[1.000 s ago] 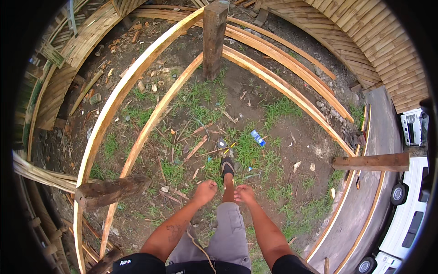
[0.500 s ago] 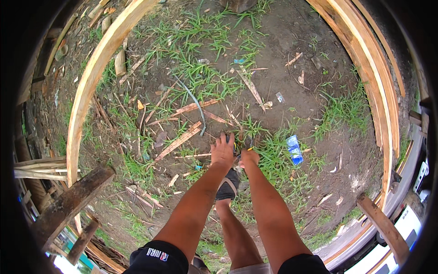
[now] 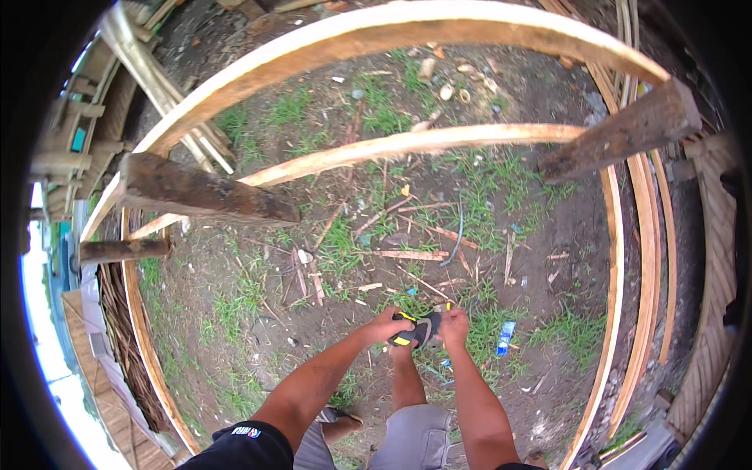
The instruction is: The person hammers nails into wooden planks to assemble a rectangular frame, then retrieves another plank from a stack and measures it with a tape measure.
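Observation:
My left hand [image 3: 381, 325] is closed around a compact yellow-and-black object, which looks like a tape measure [image 3: 403, 340]. To its right, my right hand [image 3: 454, 327] is closed, and a small yellow-tipped thing [image 3: 450, 305] sticks up from its fingers; the rest of that thing is hidden. Between the hands, below them, shows my foot in a dark sandal [image 3: 428, 326]. A blue-and-white wrapper [image 3: 506, 338] lies on the grass to the right of my right hand.
Long pale timber beams [image 3: 423, 139] form a frame around me. Dark rough posts jut in at the left [image 3: 211, 192] and right [image 3: 627, 129]. Wood slivers [image 3: 407, 254] and a bent grey strip [image 3: 459, 235] litter the grassy soil. More planks [image 3: 646, 298] run along the right.
My view has tilted up, showing more of the timber frame and posts. My hands have moved apart, and the yellow-and-black object now shows plainly in my left hand.

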`<state>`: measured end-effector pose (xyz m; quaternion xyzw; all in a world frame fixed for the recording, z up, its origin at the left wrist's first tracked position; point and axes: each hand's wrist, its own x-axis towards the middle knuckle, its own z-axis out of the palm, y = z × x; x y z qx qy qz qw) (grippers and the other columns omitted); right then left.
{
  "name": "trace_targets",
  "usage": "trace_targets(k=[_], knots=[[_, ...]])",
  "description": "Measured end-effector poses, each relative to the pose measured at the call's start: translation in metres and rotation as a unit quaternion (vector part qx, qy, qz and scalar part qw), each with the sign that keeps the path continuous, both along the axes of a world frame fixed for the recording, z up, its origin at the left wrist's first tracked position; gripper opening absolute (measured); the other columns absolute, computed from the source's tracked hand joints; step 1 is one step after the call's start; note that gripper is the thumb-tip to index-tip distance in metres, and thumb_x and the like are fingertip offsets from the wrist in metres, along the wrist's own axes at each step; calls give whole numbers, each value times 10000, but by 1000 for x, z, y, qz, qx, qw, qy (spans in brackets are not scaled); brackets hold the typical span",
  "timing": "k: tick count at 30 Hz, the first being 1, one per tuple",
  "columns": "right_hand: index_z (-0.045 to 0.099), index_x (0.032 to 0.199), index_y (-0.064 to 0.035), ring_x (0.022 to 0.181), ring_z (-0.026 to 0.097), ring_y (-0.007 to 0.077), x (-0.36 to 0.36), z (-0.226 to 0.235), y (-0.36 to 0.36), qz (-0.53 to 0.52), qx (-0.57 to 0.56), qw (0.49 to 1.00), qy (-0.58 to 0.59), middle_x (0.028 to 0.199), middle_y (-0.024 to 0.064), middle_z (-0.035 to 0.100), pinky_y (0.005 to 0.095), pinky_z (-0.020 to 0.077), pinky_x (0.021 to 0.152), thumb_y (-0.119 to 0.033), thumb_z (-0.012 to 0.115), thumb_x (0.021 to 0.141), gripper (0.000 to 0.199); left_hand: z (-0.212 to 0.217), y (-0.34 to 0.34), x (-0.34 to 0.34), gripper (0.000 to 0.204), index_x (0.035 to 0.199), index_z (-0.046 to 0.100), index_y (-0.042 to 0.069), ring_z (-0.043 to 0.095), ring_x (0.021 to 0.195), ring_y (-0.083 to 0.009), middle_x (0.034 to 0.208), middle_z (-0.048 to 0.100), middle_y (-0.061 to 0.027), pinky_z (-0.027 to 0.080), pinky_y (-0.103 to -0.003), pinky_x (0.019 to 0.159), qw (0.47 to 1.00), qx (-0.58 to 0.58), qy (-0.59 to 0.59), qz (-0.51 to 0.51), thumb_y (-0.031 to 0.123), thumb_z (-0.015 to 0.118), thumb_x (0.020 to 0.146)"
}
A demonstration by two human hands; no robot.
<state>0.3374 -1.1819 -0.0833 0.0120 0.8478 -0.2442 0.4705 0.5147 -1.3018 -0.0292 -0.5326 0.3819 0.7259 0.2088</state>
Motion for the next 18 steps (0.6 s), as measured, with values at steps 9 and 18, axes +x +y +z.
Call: trace_targets(k=[9, 18], knots=[[604, 911, -19, 715, 652, 256, 283, 331, -71, 416, -222, 881, -44, 767, 136, 661, 384, 506, 693, -288, 620, 908, 270, 353, 56, 284, 389, 1177, 473, 160, 570, 966, -192, 1074, 524, -35, 516, -388, 733, 891, 21, 217, 398, 307, 603, 842], [560, 902, -92, 445, 408, 77, 602, 513, -51, 611, -201, 713, -279, 603, -21, 475, 260, 285, 398, -302, 544, 971, 221, 527, 170, 560, 324, 1143, 549, 78, 678, 829, -236, 990, 642, -94, 571, -390, 724, 698, -111, 238, 667, 346, 519, 965]])
